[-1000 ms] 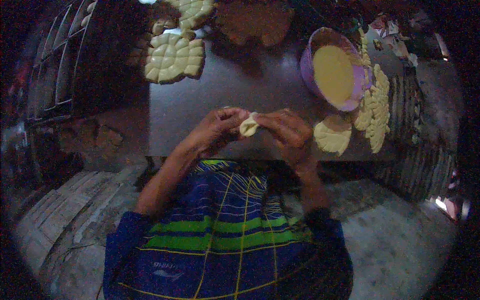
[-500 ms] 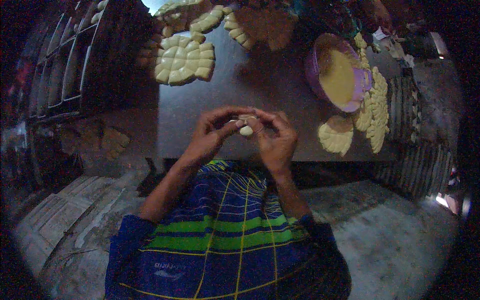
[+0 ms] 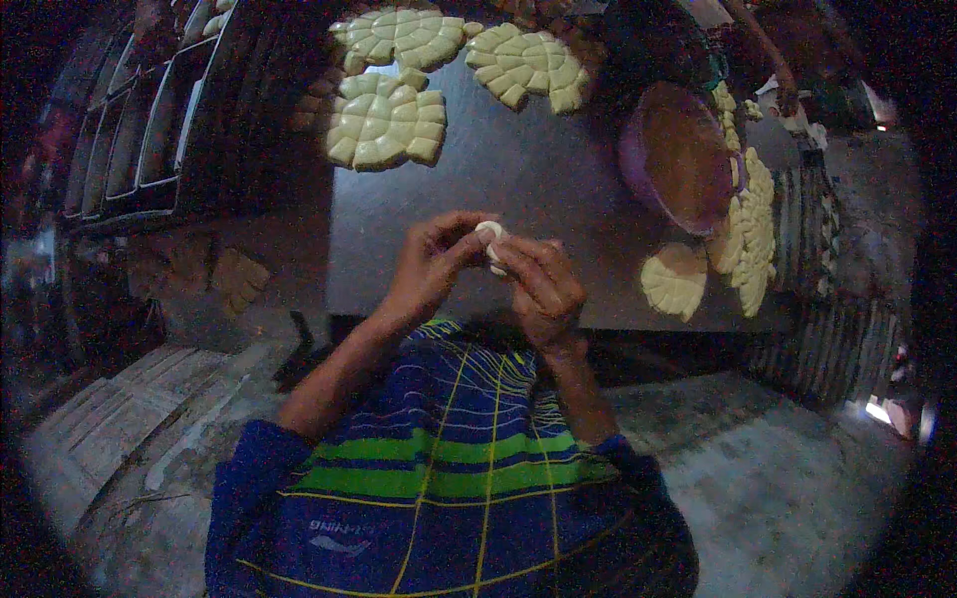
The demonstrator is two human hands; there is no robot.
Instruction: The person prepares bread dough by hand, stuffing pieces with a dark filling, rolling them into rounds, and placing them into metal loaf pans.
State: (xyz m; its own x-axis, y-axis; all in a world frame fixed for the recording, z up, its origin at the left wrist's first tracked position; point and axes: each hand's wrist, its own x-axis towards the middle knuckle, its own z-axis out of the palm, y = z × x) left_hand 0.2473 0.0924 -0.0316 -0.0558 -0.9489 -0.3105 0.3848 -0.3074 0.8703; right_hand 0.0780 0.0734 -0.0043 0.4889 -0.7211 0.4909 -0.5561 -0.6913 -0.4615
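Observation:
Just above the near part of the dark tabletop [image 3: 558, 189], my two hands meet around a small pale piece of dough [image 3: 489, 231]. My left hand [image 3: 439, 251] pinches it from the left, thumb and fingers closed on it. From the other side my right hand [image 3: 543, 284] presses its fingertips and thumb on the same piece. Part of the dough is hidden behind the fingers.
Flat clusters of dough pieces [image 3: 387, 125] lie at the far left and far middle. More dough [image 3: 674, 284] lies at the right, near a purple tub [image 3: 640, 149] in shadow. A dark rack [image 3: 140, 130] stands left. Another person's arm [image 3: 768, 50] shows at upper right.
My right hand has turned, and its fingers now lie lower across the dough. The dough piece shows higher between my hands. The tub's contents have fallen into shadow; more of the far dough is lit.

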